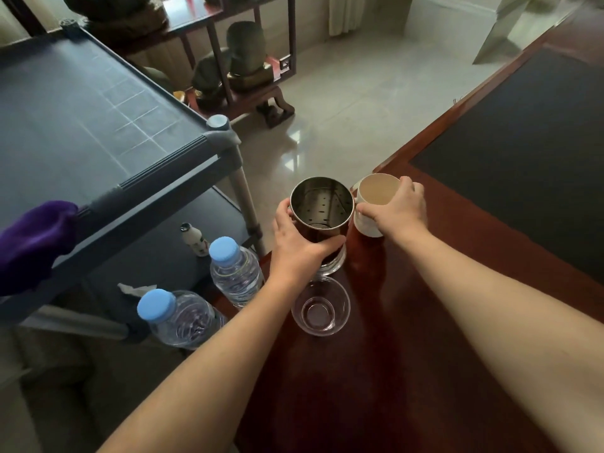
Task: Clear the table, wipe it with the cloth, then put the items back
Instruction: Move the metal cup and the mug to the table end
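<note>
left hand (pixel 295 237) wrapped the steel cup (pixel 322 212) | right hand (pixel 397 207) gripped the mug (pixel 372 204) | both upright, touching, at the surface's (pixel 408 354) far-left corner | cart (pixel 98 125) lay left

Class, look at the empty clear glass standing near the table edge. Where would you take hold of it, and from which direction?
Grip the clear glass round its side wall just below the rim, coming from the near side. It stands upright, mouth up, and its round wall probably suits a wrap of fingers and thumb. The left hand, holding the steel canister, blocks the far side, and a water bottle stands at its left.
</note>
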A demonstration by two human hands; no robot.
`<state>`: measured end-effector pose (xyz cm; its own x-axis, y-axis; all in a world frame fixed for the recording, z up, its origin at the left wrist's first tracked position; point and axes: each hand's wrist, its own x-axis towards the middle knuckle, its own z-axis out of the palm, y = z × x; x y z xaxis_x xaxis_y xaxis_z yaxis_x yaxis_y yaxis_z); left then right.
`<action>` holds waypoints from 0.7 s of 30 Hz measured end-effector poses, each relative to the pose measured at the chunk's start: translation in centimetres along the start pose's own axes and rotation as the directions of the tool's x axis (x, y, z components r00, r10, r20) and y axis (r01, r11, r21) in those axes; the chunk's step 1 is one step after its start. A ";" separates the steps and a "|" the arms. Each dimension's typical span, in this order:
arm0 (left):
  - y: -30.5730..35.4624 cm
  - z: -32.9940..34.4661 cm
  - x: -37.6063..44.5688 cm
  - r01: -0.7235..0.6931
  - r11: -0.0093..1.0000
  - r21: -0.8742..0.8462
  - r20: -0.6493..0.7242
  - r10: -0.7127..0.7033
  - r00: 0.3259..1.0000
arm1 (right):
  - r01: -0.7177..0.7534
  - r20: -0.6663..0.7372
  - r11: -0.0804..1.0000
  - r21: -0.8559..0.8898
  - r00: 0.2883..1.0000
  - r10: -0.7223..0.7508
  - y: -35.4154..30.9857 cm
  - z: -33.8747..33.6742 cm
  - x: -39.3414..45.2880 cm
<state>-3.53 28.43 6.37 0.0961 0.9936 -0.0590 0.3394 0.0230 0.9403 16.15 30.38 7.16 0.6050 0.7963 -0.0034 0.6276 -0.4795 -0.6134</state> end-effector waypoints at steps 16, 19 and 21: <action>0.0 -0.4 -1.1 0.034 0.999 0.006 0.011 -0.034 0.999 | -0.073 0.087 0.997 -0.021 0.993 0.074 1.1 0.4 -0.5; 0.6 -0.7 -1.5 0.038 0.999 0.040 -0.011 -0.037 0.999 | -0.076 0.141 0.996 -0.035 0.987 0.080 1.2 -0.3 -1.0; 1.6 -0.8 -1.8 0.019 0.996 0.090 -0.049 -0.015 0.999 | -0.074 0.139 0.996 -0.041 0.987 0.079 1.1 -1.0 -1.4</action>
<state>-3.95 26.74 8.30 0.0448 0.9974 -0.0562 0.4240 0.0320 0.9051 16.50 28.38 7.27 0.5789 0.7992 -0.1617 0.6007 -0.5521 -0.5782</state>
